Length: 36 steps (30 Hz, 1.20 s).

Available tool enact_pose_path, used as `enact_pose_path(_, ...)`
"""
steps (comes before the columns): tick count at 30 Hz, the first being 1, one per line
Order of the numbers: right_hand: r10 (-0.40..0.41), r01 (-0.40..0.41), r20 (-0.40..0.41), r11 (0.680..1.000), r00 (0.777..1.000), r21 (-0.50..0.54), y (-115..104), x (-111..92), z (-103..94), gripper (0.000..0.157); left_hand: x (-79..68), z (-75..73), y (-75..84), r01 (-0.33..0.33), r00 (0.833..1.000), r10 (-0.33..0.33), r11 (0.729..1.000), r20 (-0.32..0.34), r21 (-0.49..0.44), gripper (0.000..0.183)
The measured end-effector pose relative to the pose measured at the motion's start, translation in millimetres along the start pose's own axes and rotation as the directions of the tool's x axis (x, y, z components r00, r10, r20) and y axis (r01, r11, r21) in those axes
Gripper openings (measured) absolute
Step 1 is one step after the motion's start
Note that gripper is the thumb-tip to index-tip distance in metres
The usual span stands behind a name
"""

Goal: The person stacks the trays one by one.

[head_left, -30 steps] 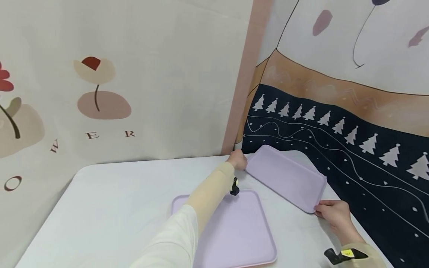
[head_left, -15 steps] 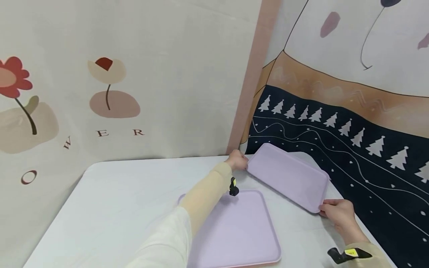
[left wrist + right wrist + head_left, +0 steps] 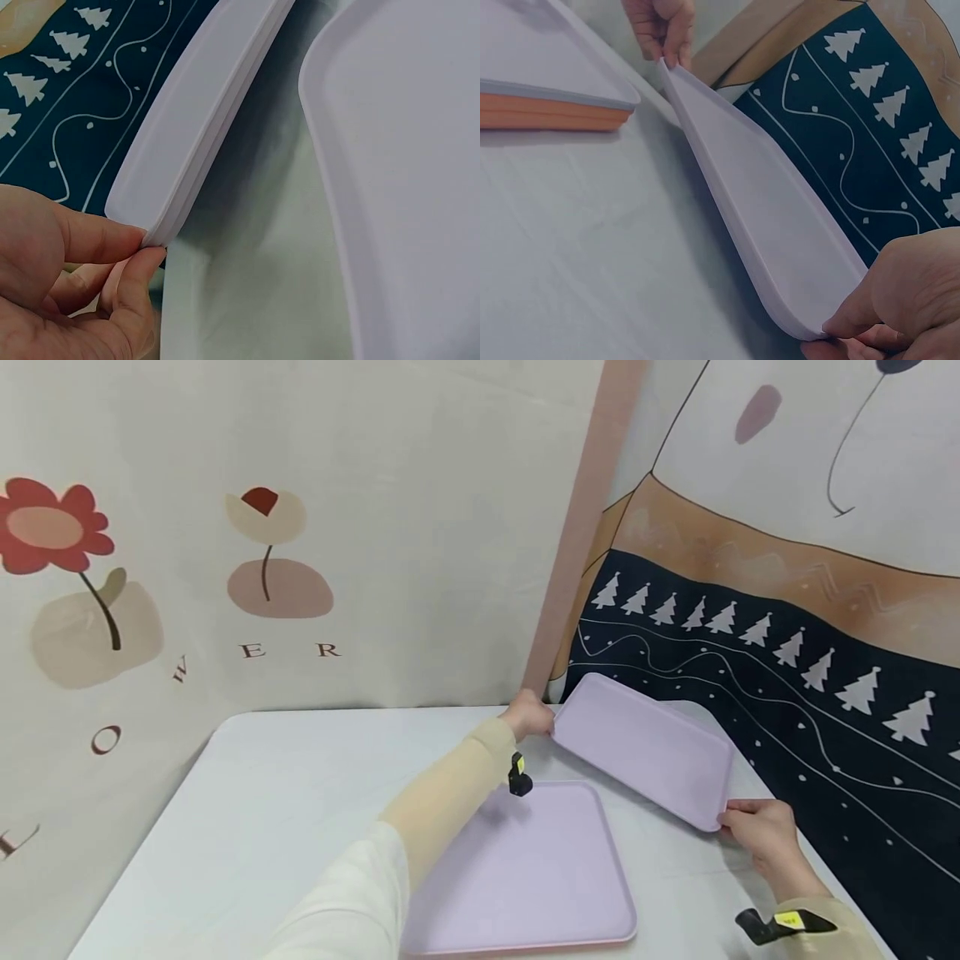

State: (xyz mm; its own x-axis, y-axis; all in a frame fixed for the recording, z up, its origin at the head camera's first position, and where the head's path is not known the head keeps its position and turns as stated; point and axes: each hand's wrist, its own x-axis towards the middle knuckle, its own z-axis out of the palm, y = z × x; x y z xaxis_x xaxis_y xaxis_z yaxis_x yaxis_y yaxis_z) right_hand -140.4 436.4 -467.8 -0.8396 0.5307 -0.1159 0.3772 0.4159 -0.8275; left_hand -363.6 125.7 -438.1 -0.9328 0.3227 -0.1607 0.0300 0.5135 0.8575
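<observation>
A pale purple rectangular tray (image 3: 645,752) is held tilted at the right side of the table, with one long edge lower than the other. My left hand (image 3: 528,716) pinches its far corner between thumb and fingers. The near right corner is pinched by my right hand (image 3: 763,835). From the left wrist, the rim of this tray (image 3: 187,135) shows layered edges at the left thumb (image 3: 142,289). A larger pale purple tray (image 3: 540,877) lies flat in front, partly behind my left sleeve. In the right wrist view, an orange layer (image 3: 551,112) shows under that larger tray.
A white-covered table (image 3: 262,810) stretches out to the left. Behind it hangs a pale printed cloth (image 3: 420,527). A dark cloth with white trees (image 3: 750,693) runs along the right edge. Small black cameras sit on both wrists.
The head view has swung left, so the backdrop sits further right. Both hands keep pinching the tilted tray, which has shifted only slightly.
</observation>
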Motion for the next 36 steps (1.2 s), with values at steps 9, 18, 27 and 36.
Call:
enact_pose_path(9, -0.056, 0.056, 0.016, 0.998, 0.998, 0.01, -7.1, -5.5, -2.1, 0.04, -21.7, -9.0, -0.2, 0.014, 0.999, -0.014, 1.0, -0.037, 0.007, 0.023)
enact_pose_path(18, -0.121, 0.12, 0.045, 0.992, 0.992, 0.029, -22.7, -15.6, -2.0, 0.036, -47.4, -25.4, -8.2, -0.032, 0.999, 0.036, 0.99, 0.023, -0.141, 0.015)
enact_pose_path(27, -0.143, 0.142, 0.091, 0.99, 0.986, 0.014, -32.2, -18.1, 3.2, 0.038, -64.1, -41.8, -16.6, -0.018, 0.999, 0.023, 0.99, 0.033, -0.142, 0.024)
enact_pose_path(36, -0.154, 0.154, 0.137, 0.988, 0.979, 0.009, -35.0, -26.1, 2.7, 0.037, -86.5, -47.6, -24.1, -0.007, 1.0, 0.007, 0.984, -0.003, -0.176, 0.018)
